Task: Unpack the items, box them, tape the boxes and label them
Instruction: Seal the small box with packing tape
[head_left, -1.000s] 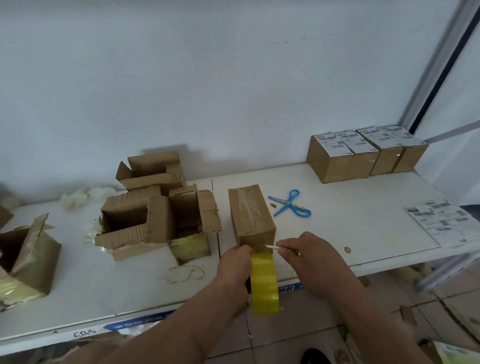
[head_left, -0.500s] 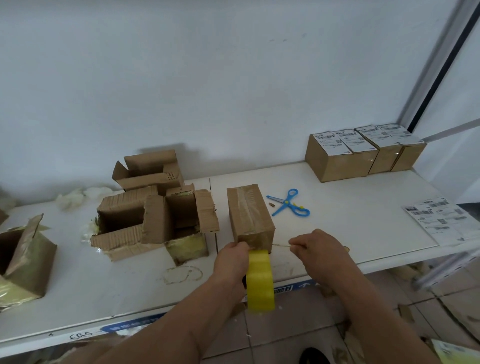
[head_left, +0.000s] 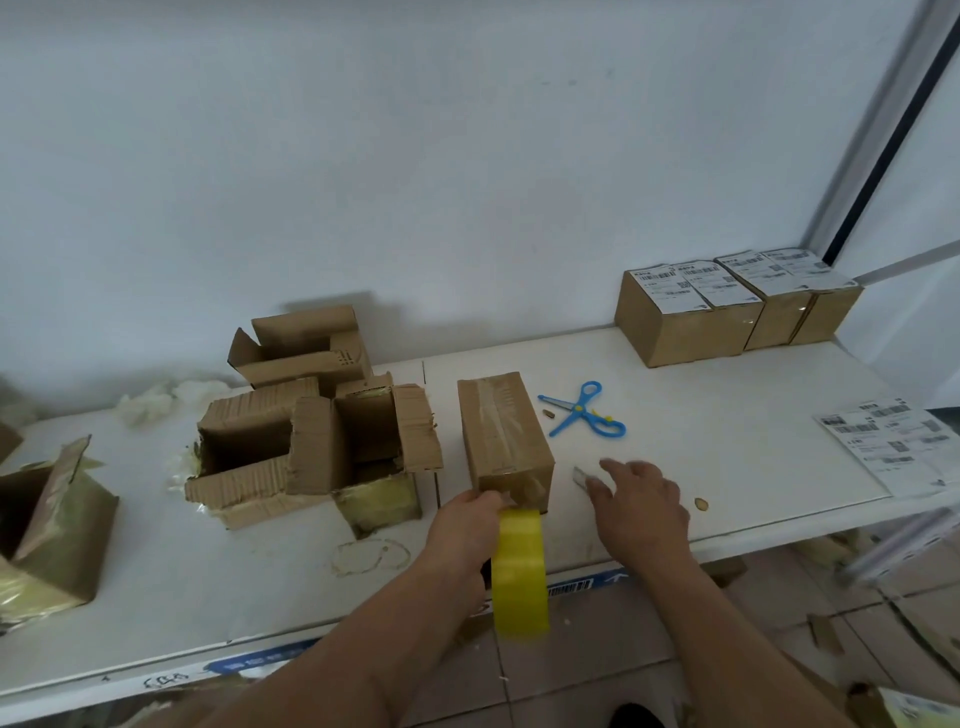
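Tape roll (head_left: 520, 571) in left grip (head_left: 464, 525)

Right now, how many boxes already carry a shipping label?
4, in a row at the table's far right against the wall: first labelled box, second, third, fourth. Others behind them could be hidden.

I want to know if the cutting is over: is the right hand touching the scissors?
Apart. The head view shows bare white table between the right hand and the blue scissors, which lie farther back beside the taped box.
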